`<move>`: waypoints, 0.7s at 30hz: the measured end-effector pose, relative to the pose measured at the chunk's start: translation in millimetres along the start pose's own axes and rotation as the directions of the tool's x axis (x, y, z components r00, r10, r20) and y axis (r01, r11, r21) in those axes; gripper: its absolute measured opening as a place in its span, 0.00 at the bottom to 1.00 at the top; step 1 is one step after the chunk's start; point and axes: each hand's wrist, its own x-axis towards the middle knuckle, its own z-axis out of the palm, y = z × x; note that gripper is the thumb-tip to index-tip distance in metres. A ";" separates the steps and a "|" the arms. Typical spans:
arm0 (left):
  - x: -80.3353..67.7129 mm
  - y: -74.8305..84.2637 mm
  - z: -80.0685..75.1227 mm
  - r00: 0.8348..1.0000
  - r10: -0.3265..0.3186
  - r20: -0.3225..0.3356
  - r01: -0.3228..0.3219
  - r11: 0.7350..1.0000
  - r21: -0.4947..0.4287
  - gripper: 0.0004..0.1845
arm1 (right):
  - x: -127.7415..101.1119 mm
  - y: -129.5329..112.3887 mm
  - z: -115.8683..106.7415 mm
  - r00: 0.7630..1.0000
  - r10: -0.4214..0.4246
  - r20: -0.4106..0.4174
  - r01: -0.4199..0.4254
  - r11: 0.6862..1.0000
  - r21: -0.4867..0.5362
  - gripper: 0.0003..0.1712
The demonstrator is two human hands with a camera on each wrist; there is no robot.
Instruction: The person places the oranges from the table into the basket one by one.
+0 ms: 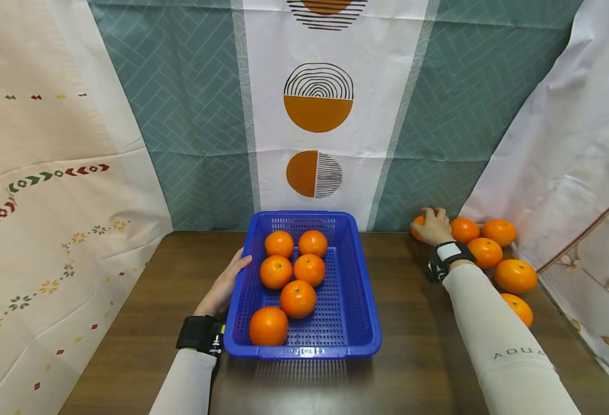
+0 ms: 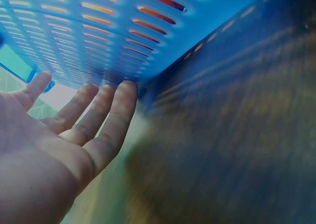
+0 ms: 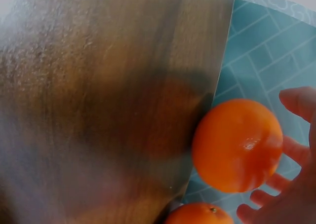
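A blue plastic basket stands on the brown table and holds several oranges. My left hand lies flat against the basket's left wall; in the left wrist view its straight fingers touch the slotted wall. At the back right, my right hand is cupped over an orange by the backdrop. In the right wrist view the fingers curl round that orange, with another orange just below it.
Several loose oranges lie in a row along the table's right edge, beside the white curtain. A patterned teal and white backdrop closes off the back. Bare tabletop shows in front of the basket.
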 end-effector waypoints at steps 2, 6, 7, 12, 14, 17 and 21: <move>0.2 -0.4 0.5 1.000 -0.006 -0.003 0.006 1.000 -0.001 0.33 | -1.1 2.9 1.4 1.000 -0.006 0.006 0.006 1.000 -0.010 0.38; 0.3 -1.1 1.1 1.000 -0.008 0.000 0.008 1.000 -0.004 0.34 | -3.2 7.8 6.1 1.000 -0.023 0.016 0.024 0.999 -0.040 0.37; 0.4 -1.2 1.2 1.000 -0.007 0.003 0.007 1.000 -0.005 0.34 | -3.5 8.4 7.4 0.999 -0.025 0.019 0.026 0.999 -0.046 0.36; 0.7 -1.3 1.2 1.000 0.001 0.012 -0.001 1.000 -0.009 0.34 | -1.5 15.0 14.3 1.000 -0.023 0.011 0.024 0.997 -0.080 0.35; 0.5 -1.0 1.3 1.000 0.004 0.012 -0.004 1.000 -0.009 0.34 | 0.9 18.9 17.5 1.000 -0.021 -0.002 0.021 0.996 -0.087 0.35; 0.0 -0.2 1.7 1.000 0.007 0.010 -0.007 1.000 -0.004 0.33 | 3.7 22.7 20.5 1.000 -0.022 -0.003 0.021 0.995 -0.101 0.37; -1.0 0.9 2.2 1.000 0.008 0.002 -0.008 1.000 0.007 0.33 | 6.1 22.9 22.1 1.000 -0.024 0.015 0.025 0.993 -0.112 0.37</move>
